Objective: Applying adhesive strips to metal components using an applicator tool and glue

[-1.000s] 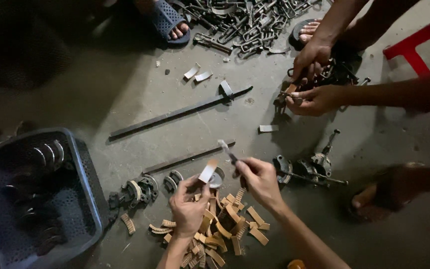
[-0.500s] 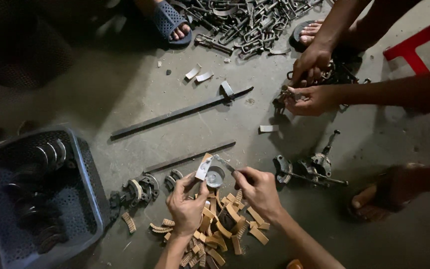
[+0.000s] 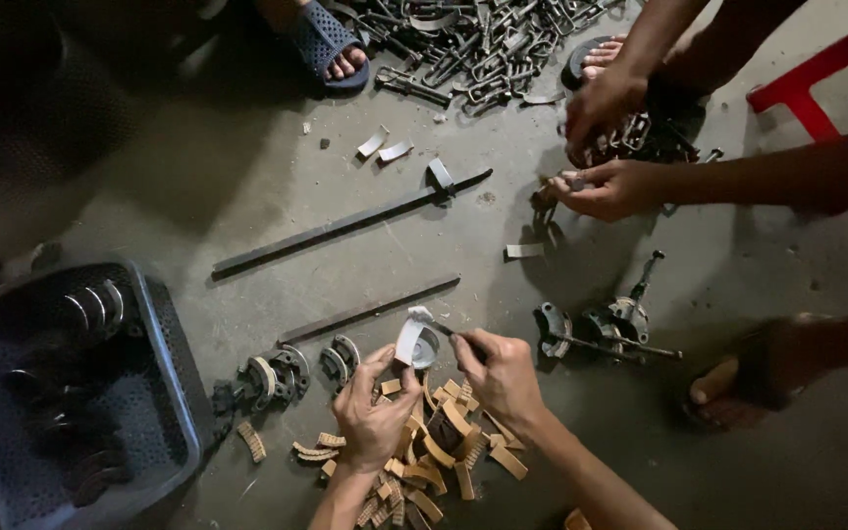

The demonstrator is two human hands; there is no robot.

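1. Two hands of the person wearing the camera work low in the middle of a grey concrete floor point(image 3: 247, 177). The left hand point(image 3: 373, 412) grips a small curved grey metal piece point(image 3: 414, 344), fingers curled round its lower edge.
2. The right hand point(image 3: 503, 378) is closed round a thin dark tool point(image 3: 449, 330) whose tip touches that piece.
3. Beneath both hands lies a pile of tan curved strips point(image 3: 439, 456), too many and too overlapped to count.
4. Two long dark metal bars point(image 3: 345, 226) lie on the floor above the hands.
5. Two hands of another person point(image 3: 606, 147) reach in at upper right; what they hold is hard to make out.
6. One blue plastic crate point(image 3: 164, 393) sits at left, cut off by the edge, its contents in shadow.
7. A heap of metal parts point(image 3: 483, 49) at top is cropped.
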